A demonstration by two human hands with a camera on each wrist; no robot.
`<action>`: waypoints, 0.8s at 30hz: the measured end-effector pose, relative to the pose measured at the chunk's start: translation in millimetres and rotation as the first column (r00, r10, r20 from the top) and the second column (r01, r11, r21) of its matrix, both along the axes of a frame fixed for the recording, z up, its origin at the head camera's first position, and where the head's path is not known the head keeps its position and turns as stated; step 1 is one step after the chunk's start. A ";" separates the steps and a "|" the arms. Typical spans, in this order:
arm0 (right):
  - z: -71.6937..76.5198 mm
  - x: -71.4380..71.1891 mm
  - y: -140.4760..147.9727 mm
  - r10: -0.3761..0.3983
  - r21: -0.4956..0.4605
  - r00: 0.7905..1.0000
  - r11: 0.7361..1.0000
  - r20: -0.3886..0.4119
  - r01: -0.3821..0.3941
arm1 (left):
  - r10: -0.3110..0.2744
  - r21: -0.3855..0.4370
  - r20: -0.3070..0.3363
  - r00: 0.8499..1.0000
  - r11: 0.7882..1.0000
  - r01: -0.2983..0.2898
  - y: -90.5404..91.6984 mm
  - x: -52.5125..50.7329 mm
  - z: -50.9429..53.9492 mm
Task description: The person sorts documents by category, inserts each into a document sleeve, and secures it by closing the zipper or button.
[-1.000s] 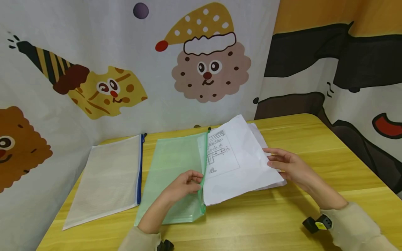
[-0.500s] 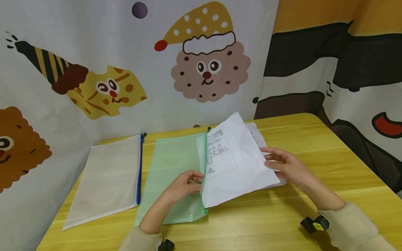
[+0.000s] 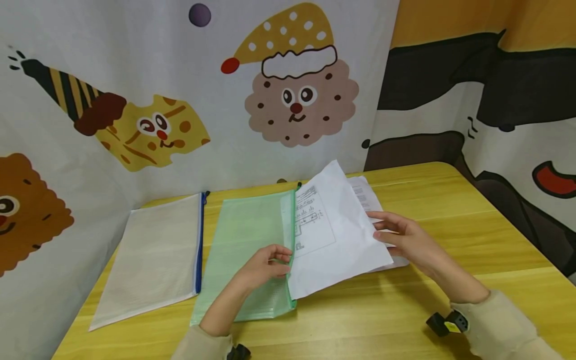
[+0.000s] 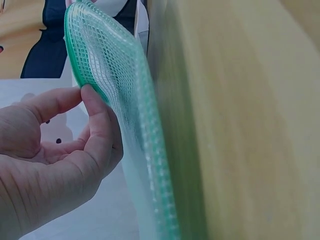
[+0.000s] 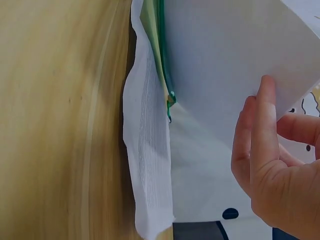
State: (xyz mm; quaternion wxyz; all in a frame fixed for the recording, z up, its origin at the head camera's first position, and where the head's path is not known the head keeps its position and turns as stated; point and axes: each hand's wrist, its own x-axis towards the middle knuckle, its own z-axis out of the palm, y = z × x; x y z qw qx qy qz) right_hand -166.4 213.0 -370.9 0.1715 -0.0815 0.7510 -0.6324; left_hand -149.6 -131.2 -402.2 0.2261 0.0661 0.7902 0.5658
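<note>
A green mesh zipper pouch (image 3: pixel 249 230) lies on the table, its zipper side facing right. My left hand (image 3: pixel 263 267) pinches the pouch's green opening edge between thumb and fingertips, as the left wrist view shows with the hand (image 4: pixel 75 145) at the raised mesh (image 4: pixel 112 55). A printed sheet of paper (image 3: pixel 348 250) reaches into the pouch's mouth, tilted, its right side lifted. My right hand (image 3: pixel 405 245) holds that sheet by its right edge, fingers beneath it. Under it, a second printed sheet (image 3: pixel 366 195) lies lower, its wavy end (image 5: pixel 150 130) near the tabletop in the right wrist view.
To the left lies a whitish zipper pouch (image 3: pixel 153 257) with a blue zipper (image 3: pixel 199 255). The wooden table (image 3: pixel 360 320) meets a curtain with cartoon prints (image 3: pixel 180 60) at its back edge. Both wrists wear small black devices (image 3: pixel 447 324).
My right hand has shifted slightly left with the upper sheet, which slides a little farther into the green pouch. More of the lower sheet's print shows. My left hand stays at the edge.
</note>
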 end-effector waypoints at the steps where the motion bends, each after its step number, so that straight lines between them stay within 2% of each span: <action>1: 0.1 0.4 -1.4 0.001 -0.004 1.000 1.000 0.001 -0.001 | 0.004 0.000 -0.001 1.000 1.000 -0.004 0.1 0.0 -0.2; 13: 0.4 2.9 -15.2 0.015 -0.017 1.000 1.000 -0.005 -0.015 | 0.019 -0.001 -0.009 1.000 1.000 -0.019 -0.4 -0.6 -0.7; 24: -6.1 3.9 -25.6 0.029 -0.025 1.000 0.999 0.004 -0.029 | 0.011 -0.009 -0.025 1.000 1.000 -0.012 -0.7 -0.4 -2.1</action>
